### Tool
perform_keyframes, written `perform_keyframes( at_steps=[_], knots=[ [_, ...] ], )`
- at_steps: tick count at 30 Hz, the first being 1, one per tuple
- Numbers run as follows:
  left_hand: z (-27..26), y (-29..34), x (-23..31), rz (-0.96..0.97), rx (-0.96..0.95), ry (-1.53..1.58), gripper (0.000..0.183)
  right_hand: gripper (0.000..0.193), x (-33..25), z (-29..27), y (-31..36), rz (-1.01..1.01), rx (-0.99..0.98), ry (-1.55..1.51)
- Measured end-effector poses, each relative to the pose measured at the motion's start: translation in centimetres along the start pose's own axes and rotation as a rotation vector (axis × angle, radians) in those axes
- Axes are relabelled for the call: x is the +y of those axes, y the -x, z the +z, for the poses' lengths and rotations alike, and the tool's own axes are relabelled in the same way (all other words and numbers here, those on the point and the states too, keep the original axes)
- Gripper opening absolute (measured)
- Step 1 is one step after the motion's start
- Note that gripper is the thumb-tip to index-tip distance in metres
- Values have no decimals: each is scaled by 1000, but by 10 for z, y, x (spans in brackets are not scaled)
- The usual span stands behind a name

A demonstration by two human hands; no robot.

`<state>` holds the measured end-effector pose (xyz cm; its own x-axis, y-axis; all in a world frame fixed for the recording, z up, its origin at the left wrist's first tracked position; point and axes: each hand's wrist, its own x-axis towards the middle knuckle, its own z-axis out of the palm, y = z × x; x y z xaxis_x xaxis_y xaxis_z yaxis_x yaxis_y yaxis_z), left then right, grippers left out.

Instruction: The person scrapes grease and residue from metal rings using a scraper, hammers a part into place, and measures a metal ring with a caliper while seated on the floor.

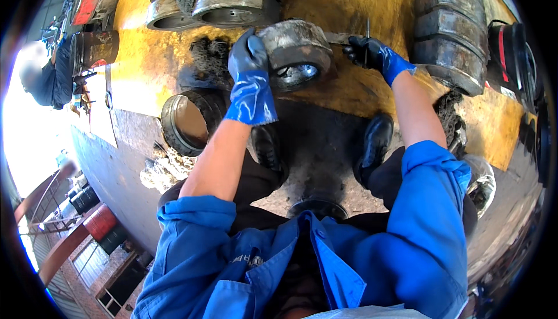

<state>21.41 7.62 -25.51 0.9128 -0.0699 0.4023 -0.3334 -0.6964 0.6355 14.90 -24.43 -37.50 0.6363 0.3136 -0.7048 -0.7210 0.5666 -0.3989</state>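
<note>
A thick, worn metal ring (pixel 294 41) sits in front of me on the yellow, grimy surface (pixel 363 95). My left hand (pixel 249 57), in a blue rubber glove, grips the ring's left side. Dark grime covers the fingers of my right glove. My right hand (pixel 372 54) is closed around a thin dark rod-like tool (pixel 367 28) to the right of the ring. Between the ring and that hand lies a flat grey strip (pixel 336 38); whether it belongs to the tool, I cannot tell.
Several similar rings (pixel 235 4) stand at the far left, and a row of rings (pixel 450 40) lines the right. Dark fibrous wads (pixel 209 51) lie left of my left hand. Nearer stands an open round can (pixel 187 122). Another person (pixel 49 77) is at the far left.
</note>
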Motion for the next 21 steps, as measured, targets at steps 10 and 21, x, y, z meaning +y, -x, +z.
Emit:
perform_keyframes(
  at_steps=[10,21],
  knots=[
    [-16,42,23,64,86,43,29,21,23,-3,-24,-11,-8,5],
    [-30,79,34,59,4,27,44,21,19,11,-25,18,-27,133]
  ],
)
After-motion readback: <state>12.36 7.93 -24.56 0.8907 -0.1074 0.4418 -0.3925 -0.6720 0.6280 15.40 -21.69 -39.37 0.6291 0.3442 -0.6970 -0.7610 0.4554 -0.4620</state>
